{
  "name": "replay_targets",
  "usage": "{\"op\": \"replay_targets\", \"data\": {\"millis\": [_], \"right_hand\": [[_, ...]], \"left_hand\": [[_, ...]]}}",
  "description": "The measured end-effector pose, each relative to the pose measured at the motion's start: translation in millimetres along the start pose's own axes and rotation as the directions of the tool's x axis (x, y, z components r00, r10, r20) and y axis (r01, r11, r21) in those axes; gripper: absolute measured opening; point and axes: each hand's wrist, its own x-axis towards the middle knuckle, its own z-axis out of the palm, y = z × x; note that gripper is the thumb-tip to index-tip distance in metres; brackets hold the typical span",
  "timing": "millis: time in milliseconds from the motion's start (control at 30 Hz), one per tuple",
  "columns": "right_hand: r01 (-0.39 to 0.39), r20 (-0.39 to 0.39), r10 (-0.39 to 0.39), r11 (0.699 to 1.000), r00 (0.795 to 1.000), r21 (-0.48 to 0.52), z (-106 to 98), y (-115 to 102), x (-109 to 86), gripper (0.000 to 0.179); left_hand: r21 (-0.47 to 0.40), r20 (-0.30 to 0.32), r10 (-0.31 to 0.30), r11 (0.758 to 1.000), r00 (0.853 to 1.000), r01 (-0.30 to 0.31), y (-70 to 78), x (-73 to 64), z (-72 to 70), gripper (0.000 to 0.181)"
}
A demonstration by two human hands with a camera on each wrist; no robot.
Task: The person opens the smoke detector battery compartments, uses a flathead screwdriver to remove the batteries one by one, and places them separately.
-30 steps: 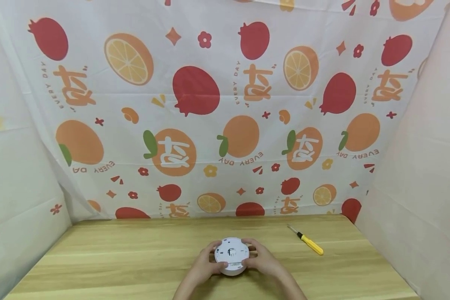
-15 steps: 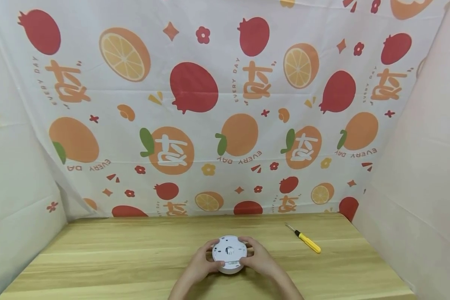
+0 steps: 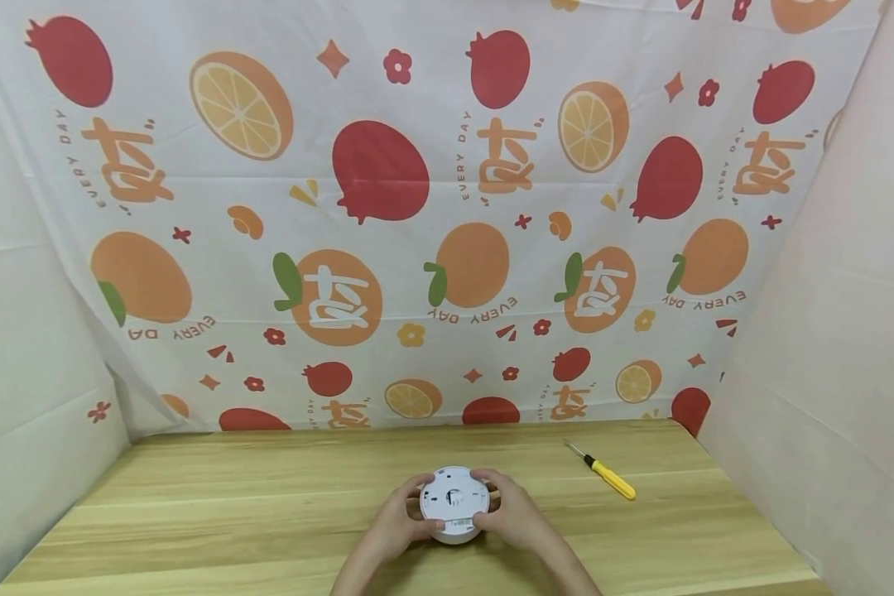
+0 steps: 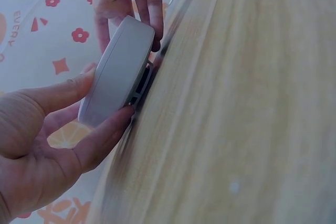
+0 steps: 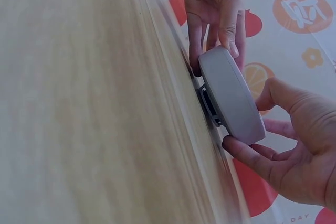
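Note:
Both hands hold a white round device, which looks like a smoke detector (image 3: 454, 501), close over the wooden table. Its flat face, with small slots, a central round mark and a printed label strip, is turned up. The left hand (image 3: 402, 523) grips the left edge, thumb near the label and fingers curled round the side. Opposite it, the right hand (image 3: 512, 513) grips the right edge the same way. In the left wrist view, the smooth grey-white side wall (image 4: 118, 72) shows, with fingertips under the rim. A dark-slotted raised part (image 5: 210, 106) faces the tabletop in the right wrist view.
A screwdriver (image 3: 612, 478) with a yellow handle lies on the wooden table (image 3: 231, 505) to the right, its tip pointing away toward the back. A fruit-print cloth (image 3: 410, 281) hangs behind the table, and pale cloth (image 3: 827, 397) hangs at the sides.
The head view has shifted slightly, moving the whole scene a little left and up. Both hands keep the same grip on the smoke detector.

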Motion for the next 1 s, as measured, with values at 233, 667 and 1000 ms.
{"op": "replay_targets", "data": {"millis": [233, 667, 1000], "right_hand": [[0.006, 0.002, -0.006, 1.000, 1.000, -0.011, 1.3, 0.6, -0.4, 0.062], [0.031, 0.030, -0.029, 0.997, 0.999, -0.071, -0.4, -1.6, -1.9, 0.063], [0.054, 0.042, -0.051, 0.996, 0.998, -0.069, -2.2, -0.5, -3.1, 0.062]], "left_hand": [[0.000, 0.012, 0.010, 1.000, 1.000, -0.010, -0.6, -0.6, -0.7, 0.067], [-0.039, 0.012, 0.008, 0.999, 1.000, -0.007, -2.3, -1.1, -1.2, 0.067], [0.004, -0.015, -0.002, 1.000, 1.000, 0.002, -3.3, -0.7, 1.0, 0.068]]}}
